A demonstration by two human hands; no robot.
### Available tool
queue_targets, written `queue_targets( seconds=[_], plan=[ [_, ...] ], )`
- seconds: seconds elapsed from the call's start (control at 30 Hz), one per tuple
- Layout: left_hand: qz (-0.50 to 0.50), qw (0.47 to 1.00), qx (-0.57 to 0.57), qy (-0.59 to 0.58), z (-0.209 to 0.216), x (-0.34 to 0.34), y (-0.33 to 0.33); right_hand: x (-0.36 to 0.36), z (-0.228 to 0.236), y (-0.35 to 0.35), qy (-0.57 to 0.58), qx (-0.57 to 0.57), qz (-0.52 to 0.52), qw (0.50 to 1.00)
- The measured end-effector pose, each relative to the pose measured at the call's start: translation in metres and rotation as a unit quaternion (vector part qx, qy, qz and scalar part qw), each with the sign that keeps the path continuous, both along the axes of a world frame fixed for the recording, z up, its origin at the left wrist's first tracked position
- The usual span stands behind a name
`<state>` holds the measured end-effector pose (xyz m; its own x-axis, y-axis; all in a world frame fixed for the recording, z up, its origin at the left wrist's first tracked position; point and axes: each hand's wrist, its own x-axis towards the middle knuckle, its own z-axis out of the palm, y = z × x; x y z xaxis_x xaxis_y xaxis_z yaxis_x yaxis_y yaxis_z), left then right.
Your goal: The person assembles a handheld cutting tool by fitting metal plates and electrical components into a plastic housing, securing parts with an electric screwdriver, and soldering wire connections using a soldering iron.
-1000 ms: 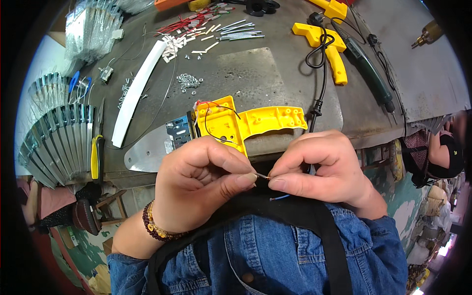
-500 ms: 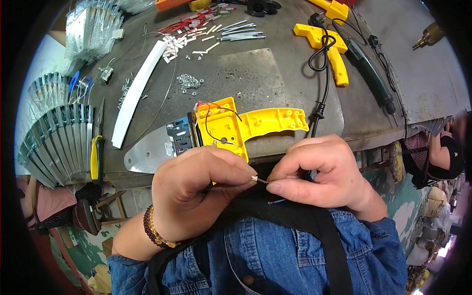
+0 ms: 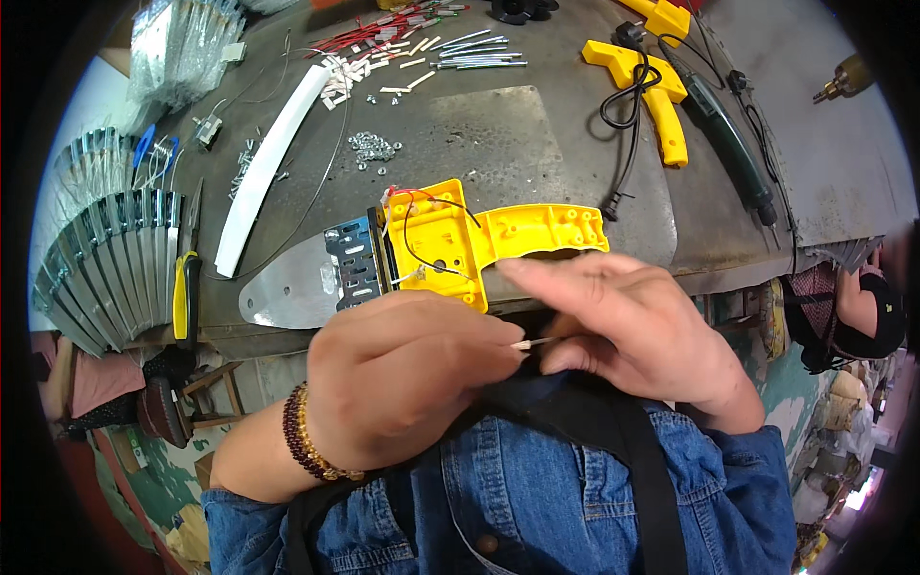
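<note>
My left hand (image 3: 412,379) is closed, its thumb and fingertips pinching a small pale sleeve (image 3: 522,345). A thin wire (image 3: 546,340) sticks out of the sleeve toward my right hand (image 3: 637,335). That hand has its thumb and forefinger spread apart around the wire; its other fingers are partly hidden. Just beyond both hands lies an open yellow plastic housing (image 3: 446,216) with a handle, its hollow side up, red and black leads inside. A silver metal blade-shaped plate (image 3: 287,287) with a slotted dark bracket extends from its left end.
A white curved strip (image 3: 273,168), pliers (image 3: 187,297) and a fan of metal plates (image 3: 115,268) lie left. Nuts (image 3: 372,147), long screws (image 3: 484,57) and pale sleeves (image 3: 350,77) lie farther back. Right are a yellow handle shell (image 3: 637,77), black cord (image 3: 628,172) and dark electric screwdriver (image 3: 724,139).
My right forefinger has lifted away from the thumb, opening the pinch. My left hand has shifted slightly right with the sleeve. The cord beside the housing's handle has shifted.
</note>
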<state>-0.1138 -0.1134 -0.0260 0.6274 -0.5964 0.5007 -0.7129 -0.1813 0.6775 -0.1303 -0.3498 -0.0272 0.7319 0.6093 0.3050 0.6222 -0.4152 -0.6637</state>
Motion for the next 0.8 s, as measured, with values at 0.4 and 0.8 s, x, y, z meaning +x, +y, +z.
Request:
queue_targets(
  seconds=[0.4, 0.8],
  plan=[
    [0.066, 0.988, 0.093, -0.1, 0.0, -0.012, 0.003, -0.005, 0.002, 0.012, -0.214, -0.171, -0.048, 0.961],
    [0.154, 0.962, 0.213, -0.076, 0.02, 0.012, 0.024, 0.012, -0.01, 0.019, 0.113, 0.062, -0.021, 0.991]
  ],
)
